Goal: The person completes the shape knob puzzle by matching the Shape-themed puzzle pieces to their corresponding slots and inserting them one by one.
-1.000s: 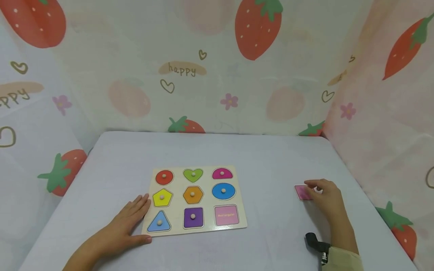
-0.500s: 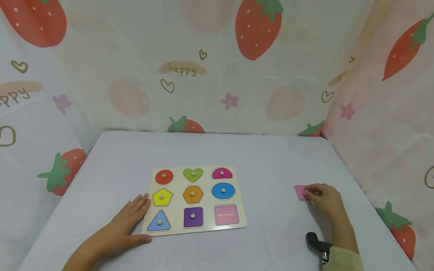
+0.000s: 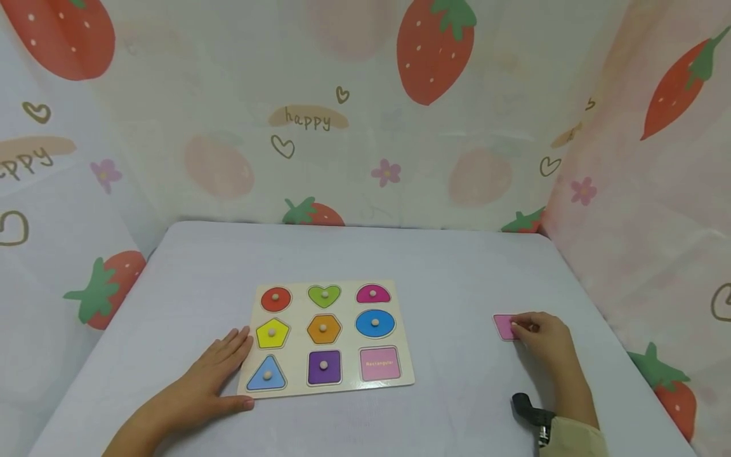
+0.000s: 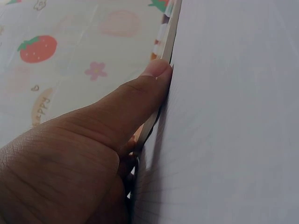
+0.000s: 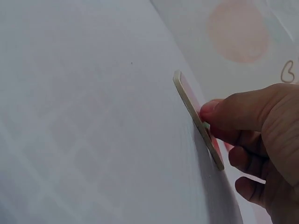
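Observation:
Near the right side of the table, my right hand (image 3: pixel 548 336) pinches a pink rectangular puzzle piece (image 3: pixel 502 327) at its middle, thumb and forefinger together where its knob would be. The fingers hide that knob. In the right wrist view the piece (image 5: pixel 198 123) shows its pale wooden edge close above the cloth; whether it touches cannot be told. My left hand (image 3: pixel 208 381) rests with straight fingers along the left edge of a wooden knob puzzle board (image 3: pixel 351 387), thumb at its near left corner. In the left wrist view, the thumb (image 4: pixel 135 98) lies against the board's edge.
The board carries several knobbed shapes, among them a purple square (image 3: pixel 324 376) and a blue oval (image 3: pixel 365 322). Its near right recess (image 3: pixel 381 371) is a pink rectangle printed with a word. Strawberry-patterned cloth walls (image 3: pixel 354 158) enclose the white table (image 3: pixel 457 266).
My right hand has come down a little onto the pink piece, and its thumb and forefinger have closed on the middle. The left hand and the board stay put.

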The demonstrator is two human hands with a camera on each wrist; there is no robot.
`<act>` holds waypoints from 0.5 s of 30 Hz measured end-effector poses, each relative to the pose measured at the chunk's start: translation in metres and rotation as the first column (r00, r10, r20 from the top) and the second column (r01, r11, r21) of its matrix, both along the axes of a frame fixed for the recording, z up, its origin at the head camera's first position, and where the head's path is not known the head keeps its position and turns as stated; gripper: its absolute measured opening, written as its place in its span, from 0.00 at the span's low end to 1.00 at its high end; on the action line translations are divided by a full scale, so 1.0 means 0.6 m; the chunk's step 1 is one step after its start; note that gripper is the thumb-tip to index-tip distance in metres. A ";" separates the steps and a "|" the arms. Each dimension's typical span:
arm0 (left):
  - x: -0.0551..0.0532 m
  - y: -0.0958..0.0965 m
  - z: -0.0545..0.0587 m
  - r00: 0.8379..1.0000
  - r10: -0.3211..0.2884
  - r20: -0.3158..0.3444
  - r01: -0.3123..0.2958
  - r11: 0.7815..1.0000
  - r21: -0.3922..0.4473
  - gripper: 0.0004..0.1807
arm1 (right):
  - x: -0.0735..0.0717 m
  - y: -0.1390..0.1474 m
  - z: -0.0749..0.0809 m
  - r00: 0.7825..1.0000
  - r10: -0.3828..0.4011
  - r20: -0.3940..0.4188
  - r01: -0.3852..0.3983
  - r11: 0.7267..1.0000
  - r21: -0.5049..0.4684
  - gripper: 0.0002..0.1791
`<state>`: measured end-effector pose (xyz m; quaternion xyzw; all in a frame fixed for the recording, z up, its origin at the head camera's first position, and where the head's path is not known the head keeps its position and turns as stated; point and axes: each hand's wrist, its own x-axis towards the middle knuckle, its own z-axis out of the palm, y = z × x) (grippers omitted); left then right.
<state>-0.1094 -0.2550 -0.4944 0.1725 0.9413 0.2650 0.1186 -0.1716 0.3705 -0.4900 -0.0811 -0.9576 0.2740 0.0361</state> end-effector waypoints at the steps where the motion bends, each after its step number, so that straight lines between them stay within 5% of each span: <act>1: 0.000 0.000 0.000 1.000 0.001 -0.001 -0.001 1.000 0.001 0.63 | -0.001 -0.001 0.000 1.000 -0.003 0.004 0.003 1.000 -0.009 0.16; 8: 0.000 -0.002 -0.002 1.000 -0.008 -0.007 0.008 1.000 0.003 0.63 | 0.000 -0.016 0.015 1.000 -0.012 -0.006 0.012 0.999 -0.033 0.18; 15: 0.001 -0.004 -0.005 1.000 -0.009 -0.017 0.009 1.000 -0.010 0.63 | 0.010 -0.050 0.048 0.992 0.022 -0.123 -0.026 0.999 -0.034 0.18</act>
